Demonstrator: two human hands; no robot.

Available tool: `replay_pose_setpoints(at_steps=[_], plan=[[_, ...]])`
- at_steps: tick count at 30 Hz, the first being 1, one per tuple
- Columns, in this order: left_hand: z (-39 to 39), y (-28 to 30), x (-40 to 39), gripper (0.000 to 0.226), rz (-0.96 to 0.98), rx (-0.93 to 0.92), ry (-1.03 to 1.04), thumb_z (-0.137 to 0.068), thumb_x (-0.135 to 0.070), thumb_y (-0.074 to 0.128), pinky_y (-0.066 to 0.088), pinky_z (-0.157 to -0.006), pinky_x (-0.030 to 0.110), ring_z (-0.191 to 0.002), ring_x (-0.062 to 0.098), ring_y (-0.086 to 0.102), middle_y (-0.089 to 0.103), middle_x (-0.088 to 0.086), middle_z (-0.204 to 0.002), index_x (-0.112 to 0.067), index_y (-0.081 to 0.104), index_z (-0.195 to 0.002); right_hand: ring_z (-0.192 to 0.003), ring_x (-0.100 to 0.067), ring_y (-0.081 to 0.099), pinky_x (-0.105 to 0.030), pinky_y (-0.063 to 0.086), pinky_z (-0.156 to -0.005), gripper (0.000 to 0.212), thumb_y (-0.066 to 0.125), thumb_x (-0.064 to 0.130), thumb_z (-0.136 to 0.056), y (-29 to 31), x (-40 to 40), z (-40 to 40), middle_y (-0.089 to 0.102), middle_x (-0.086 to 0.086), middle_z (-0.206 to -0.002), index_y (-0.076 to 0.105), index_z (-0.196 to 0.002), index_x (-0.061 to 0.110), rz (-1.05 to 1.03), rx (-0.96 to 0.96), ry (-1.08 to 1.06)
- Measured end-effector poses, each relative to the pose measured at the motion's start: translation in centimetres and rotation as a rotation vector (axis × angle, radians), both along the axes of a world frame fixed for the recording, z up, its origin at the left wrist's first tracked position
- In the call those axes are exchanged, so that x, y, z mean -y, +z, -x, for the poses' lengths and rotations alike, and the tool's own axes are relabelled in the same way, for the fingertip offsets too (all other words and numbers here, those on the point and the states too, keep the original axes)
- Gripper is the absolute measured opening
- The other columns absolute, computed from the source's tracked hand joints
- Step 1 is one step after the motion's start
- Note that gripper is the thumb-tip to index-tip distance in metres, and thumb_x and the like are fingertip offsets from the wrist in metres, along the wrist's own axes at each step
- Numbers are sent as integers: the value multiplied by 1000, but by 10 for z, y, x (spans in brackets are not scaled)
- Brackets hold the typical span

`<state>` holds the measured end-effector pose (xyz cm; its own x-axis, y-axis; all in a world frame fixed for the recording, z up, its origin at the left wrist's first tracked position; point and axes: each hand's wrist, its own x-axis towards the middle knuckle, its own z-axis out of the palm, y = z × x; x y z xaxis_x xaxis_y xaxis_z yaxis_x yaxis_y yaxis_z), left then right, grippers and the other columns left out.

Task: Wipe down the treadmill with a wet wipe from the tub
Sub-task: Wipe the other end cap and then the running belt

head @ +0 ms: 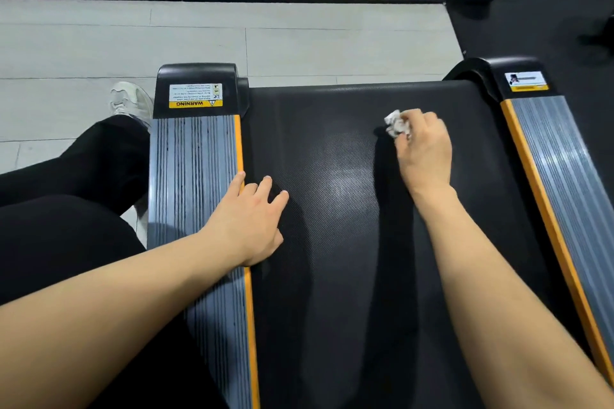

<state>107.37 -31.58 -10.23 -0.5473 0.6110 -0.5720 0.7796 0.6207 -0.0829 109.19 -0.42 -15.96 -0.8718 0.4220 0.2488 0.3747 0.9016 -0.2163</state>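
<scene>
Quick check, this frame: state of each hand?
Left hand: open, fingers resting flat on the treadmill belt beside the side rail.
Right hand: closed, gripping a crumpled wet wipe against the belt.

Head-worn view, down over treadmill (332, 242)

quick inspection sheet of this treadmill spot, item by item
surface: black treadmill belt, textured, with a pale sheen near the middle
job's things: crumpled white wipe on the belt near its far end; tub not in view
clutter: nothing seen
grippers: right hand grips the wipe; left hand rests flat, fingers spread, across the belt edge and left side rail
cables: nothing seen
surroundings: right side rail, warning label, pale tiled floor, white shoe beside the left rail
</scene>
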Motion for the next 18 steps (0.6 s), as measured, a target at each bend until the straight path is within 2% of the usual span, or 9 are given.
replay_pose_setpoints(at_steps=[2,4,7,9,12,14,15,18], plan=[[-1,1,-1,69,-5,1,0,-103,-47,35,3,-126,53,-147,34,32,11,22,-167,-19,11,-162,-82,-39,55,-43,42,-76,19,57,0,-83,-8,7,0,62,-19,-93,67,-98,4,20,-62,-46],[-1,2,-2,70,-4,-4,-2,-103,-47,35,2,-126,53,-146,34,33,11,22,-167,-18,11,-162,-91,-38,56,-41,45,-84,22,57,3,-88,-17,13,-6,65,-15,-103,70,-105,6,109,-62,1],[-2,2,-2,69,-6,-5,8,-103,-47,35,3,-126,54,-145,35,34,13,23,-166,-18,13,-161,-104,-24,53,-23,39,-90,28,59,11,-95,-18,5,-20,65,-2,-117,71,-119,19,193,-53,99],[-2,2,-4,68,-16,-6,15,-103,-47,35,4,-126,54,-144,35,35,15,23,-165,-17,16,-161,-97,-24,55,-19,36,-85,26,62,10,-93,-17,-2,-20,67,-2,-109,75,-113,21,180,-62,65],[-2,1,-4,63,-48,-13,23,-102,-47,36,8,-125,53,-141,33,40,23,21,-162,-19,25,-157,-76,-36,57,-34,49,-69,16,63,5,-88,-15,17,2,64,-11,-85,76,-92,14,120,-124,-63],[-1,-3,-2,59,-89,-37,23,-100,-45,37,13,-125,51,-138,31,44,33,17,-158,-19,32,-153,-65,-33,54,-37,50,-59,22,68,-4,-76,-14,61,12,58,-10,-74,73,-84,15,36,-196,72],[1,-5,-1,57,-119,-54,26,-99,-44,38,17,-124,49,-135,30,48,40,14,-154,-18,37,-149,-66,-31,53,-36,50,-60,27,68,-5,-73,-14,90,12,57,-7,-74,73,-86,18,42,-208,191],[8,-10,4,53,-176,-81,32,-94,-43,37,29,-117,41,-124,26,57,56,5,-140,-15,49,-138,-79,-26,54,-38,52,-73,31,64,1,-86,-20,157,-6,63,-3,-90,74,-110,16,153,-156,430]])
